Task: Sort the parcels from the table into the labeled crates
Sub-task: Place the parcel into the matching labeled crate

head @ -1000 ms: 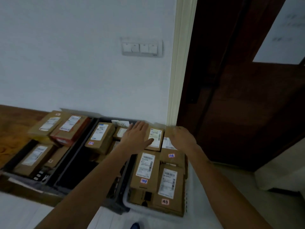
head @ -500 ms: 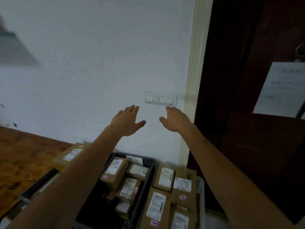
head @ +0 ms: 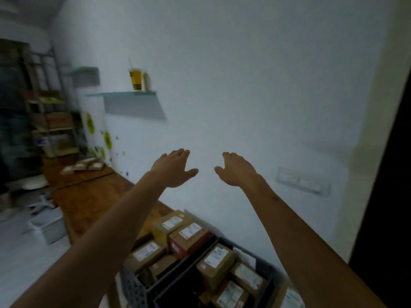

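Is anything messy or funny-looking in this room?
A little. Parcels in the dark crates lie tilted and piled unevenly, and a few parcels sit loose on the wooden floor by the far wall. Both hands hold nothing.

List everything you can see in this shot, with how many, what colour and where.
dark plastic crates: at least two, bottom centre
brown cardboard parcels with white labels: several, inside the crates
red-brown cardboard parcel: one, in the left crate
brown wooden table: one, left of the crates
loose parcels: about three, far table end
yellow cup with straw: one, wall shelf
white switch panel: one, right wall
left hand: open, raised, empty
right hand: open, raised, empty
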